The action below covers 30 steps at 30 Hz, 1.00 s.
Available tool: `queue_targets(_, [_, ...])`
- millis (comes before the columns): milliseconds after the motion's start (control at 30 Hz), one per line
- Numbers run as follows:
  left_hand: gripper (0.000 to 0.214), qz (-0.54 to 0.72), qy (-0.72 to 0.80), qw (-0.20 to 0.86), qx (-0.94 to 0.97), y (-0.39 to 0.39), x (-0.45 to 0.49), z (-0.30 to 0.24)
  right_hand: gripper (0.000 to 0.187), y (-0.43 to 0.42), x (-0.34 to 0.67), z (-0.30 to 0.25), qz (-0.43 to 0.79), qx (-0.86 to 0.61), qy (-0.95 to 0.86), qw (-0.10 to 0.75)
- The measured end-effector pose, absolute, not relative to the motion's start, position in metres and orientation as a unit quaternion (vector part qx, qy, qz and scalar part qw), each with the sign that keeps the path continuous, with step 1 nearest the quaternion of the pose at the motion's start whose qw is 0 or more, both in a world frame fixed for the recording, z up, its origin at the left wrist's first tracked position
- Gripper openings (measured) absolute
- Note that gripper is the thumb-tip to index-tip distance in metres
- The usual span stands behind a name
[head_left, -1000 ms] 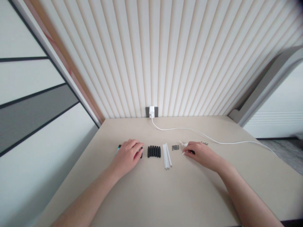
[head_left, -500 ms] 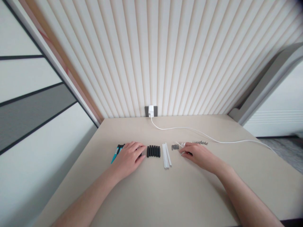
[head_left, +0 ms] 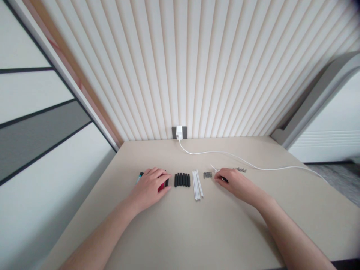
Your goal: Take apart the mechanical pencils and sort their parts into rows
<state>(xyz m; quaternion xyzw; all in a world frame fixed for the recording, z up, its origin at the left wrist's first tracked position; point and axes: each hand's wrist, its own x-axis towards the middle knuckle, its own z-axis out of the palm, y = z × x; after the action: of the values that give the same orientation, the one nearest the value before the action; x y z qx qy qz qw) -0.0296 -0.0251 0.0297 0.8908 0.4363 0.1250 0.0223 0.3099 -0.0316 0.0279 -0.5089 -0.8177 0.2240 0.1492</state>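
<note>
My left hand (head_left: 150,185) lies over a group of pen barrels, fingers stretched out and thumb apart. A red barrel (head_left: 161,186) shows between its thumb and fingers, and a teal barrel (head_left: 138,177) with a dark end sticks out on its far left side. My right hand (head_left: 232,181) is curled low over the table, fingertips pressed together. Small white pieces (head_left: 216,171), one with a thin tip, show at its fingertips. What the fingers hold is hidden.
Between my hands lie a row of black grip tubes (head_left: 182,180), several thin white refills (head_left: 197,185) and small metal springs (head_left: 207,175). More small metal parts (head_left: 241,170) lie beyond my right hand. A white cable (head_left: 225,152) runs from a wall charger (head_left: 179,132) across the table (head_left: 174,232).
My left hand has shifted slightly left, covering more of the teal barrels and uncovering a red one. My right fingers have curled in more, and the thin white tip beside them has moved.
</note>
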Motion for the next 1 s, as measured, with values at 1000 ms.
queue_targets(1000, [0.028, 0.117, 0.436, 0.009, 0.892, -0.022, -0.032, 0.028, 0.018, -0.025, 0.318, 0.020, 0.173, -0.519, -0.814, 0.194])
